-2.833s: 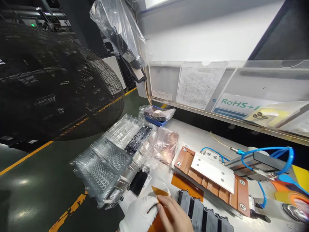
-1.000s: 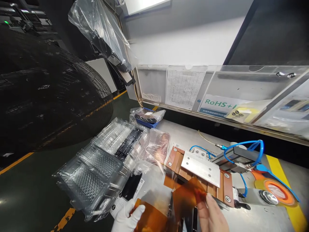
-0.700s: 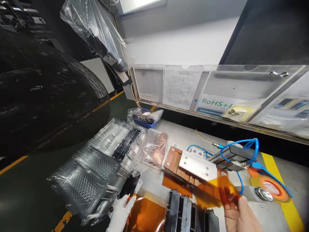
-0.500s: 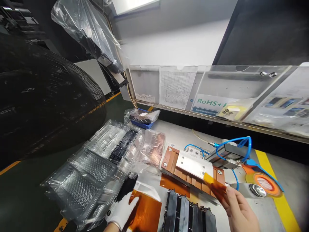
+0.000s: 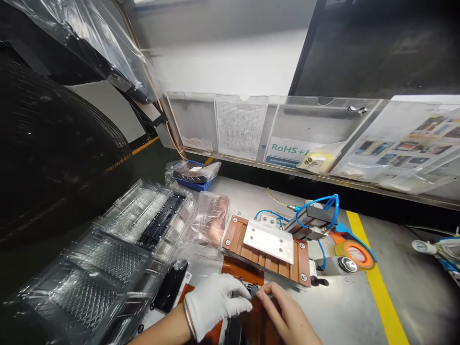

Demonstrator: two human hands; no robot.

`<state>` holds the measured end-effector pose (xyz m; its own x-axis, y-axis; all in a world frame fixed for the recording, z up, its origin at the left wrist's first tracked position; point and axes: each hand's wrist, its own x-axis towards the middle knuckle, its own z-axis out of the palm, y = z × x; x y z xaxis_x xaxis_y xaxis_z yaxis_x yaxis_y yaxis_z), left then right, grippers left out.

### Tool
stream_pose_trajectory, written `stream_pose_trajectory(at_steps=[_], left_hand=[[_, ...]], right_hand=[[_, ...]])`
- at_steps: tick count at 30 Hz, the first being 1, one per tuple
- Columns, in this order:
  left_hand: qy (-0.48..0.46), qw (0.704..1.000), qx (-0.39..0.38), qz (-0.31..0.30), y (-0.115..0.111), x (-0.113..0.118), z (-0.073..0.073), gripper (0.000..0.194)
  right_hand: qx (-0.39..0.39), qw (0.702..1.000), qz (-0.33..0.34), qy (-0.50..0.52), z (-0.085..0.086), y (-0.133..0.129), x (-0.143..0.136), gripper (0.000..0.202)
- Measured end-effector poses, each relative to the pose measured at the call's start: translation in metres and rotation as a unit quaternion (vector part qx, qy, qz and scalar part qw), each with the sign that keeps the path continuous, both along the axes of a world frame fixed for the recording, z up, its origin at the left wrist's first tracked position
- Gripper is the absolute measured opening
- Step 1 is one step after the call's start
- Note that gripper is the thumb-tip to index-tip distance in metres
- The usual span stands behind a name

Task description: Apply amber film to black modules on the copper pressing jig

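Your left hand [image 5: 212,299], in a white glove, and your bare right hand [image 5: 287,314] meet at the near edge of the table [image 5: 345,316]. Both press down on a dark amber film [image 5: 257,318] lying over the black tray [image 5: 233,333]. L fingers are curled, tips on the film's far edge. R fingers lie flat & close together on top of it. Can't tell if either hand pinches the film. Just behind your hands sits the copper block w/ a silver plate [image 5: 268,247]. An orange tape roll [image 5: 350,254] is to its right. Clear plastic trays [image 5: 108,258] fill the left edge of the table.
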<state>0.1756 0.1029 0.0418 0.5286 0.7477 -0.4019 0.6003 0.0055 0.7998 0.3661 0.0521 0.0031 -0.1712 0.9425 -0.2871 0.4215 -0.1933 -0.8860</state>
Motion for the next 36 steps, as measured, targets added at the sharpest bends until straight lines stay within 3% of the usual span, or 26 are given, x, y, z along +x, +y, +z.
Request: stream_pose_trajectory(at_steps=[3,6,11,14,16,20,23,29,36], left_hand=[[0.043,0.999,0.014,-0.022,0.002,0.007,-0.004,0.018],[0.058,0.998,0.030,-0.005,0.007,0.008,-0.008,0.017],[-0.056,0.981,-0.078,0.167,0.034,0.003,-0.022,0.021],[-0.080,0.974,-0.111,0.182,0.052,0.005,-0.030,0.026],[-0.080,0.974,-0.115,0.177,0.061,0.008,-0.034,0.027],[-0.076,0.977,-0.117,0.162,0.077,0.017,-0.041,0.027],[-0.061,0.980,-0.117,0.149,0.096,0.025,-0.049,0.025],[0.013,0.984,-0.123,0.131,0.137,0.046,-0.066,0.018],[0.072,0.980,-0.122,0.138,0.149,0.055,-0.071,0.025]], right_hand=[[-0.013,0.999,-0.023,0.028,0.002,-0.002,0.004,0.038],[-0.083,0.988,-0.072,0.108,-0.006,-0.005,0.020,0.051],[-0.139,0.920,-0.295,0.219,-0.032,-0.010,0.061,0.061],[-0.157,0.875,-0.368,0.272,-0.048,-0.009,0.076,0.052],[-0.164,0.871,-0.369,0.280,-0.056,-0.005,0.080,0.048],[-0.134,0.900,-0.344,0.231,-0.062,0.011,0.084,0.048],[-0.110,0.920,-0.326,0.189,-0.059,0.030,0.091,0.047],[-0.110,0.932,-0.312,0.151,-0.067,0.072,0.105,0.048],[-0.114,0.931,-0.324,0.123,-0.074,0.090,0.106,0.046]])
